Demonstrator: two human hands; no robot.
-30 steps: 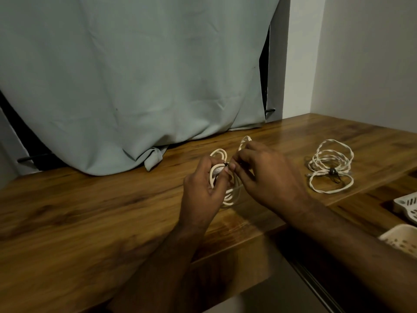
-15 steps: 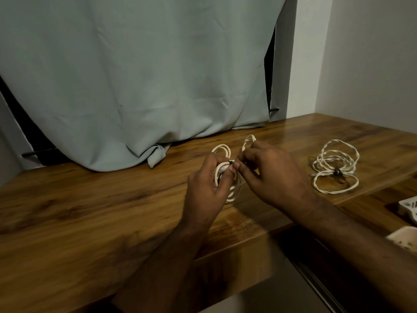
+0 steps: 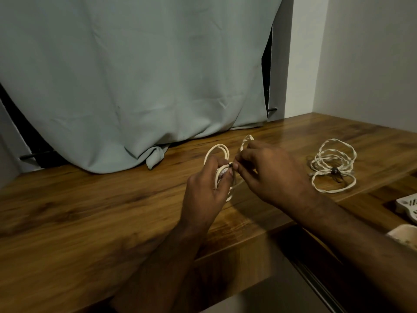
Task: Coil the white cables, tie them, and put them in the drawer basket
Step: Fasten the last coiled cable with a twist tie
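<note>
A: Starting at the left, our left hand (image 3: 208, 188) has its fingers curled round the coiled cable (image 3: 217, 152), holding it up just above the table (image 3: 90, 211). If that grip eases, we think the loops will spring apart and we'll be coiling again.

B: Agreed. Next along, our right hand (image 3: 270, 172) pinches the small dark tie (image 3: 230, 164) at the waist of the coil, fingertips meeting the left thumb. The tie is tiny and partly hidden, so we can't tell how far it is fastened. A slip there could let it drop or catch only some of the loops.

A: One twisted loop sticks up behind the right fingers; it may escape the bundle.

B: Further right, the second cable (image 3: 332, 164) lies on the table already tied. The basket (image 3: 409, 205) shows only at the far right edge, near the table's drop, so we might miss it when reaching over.
</note>
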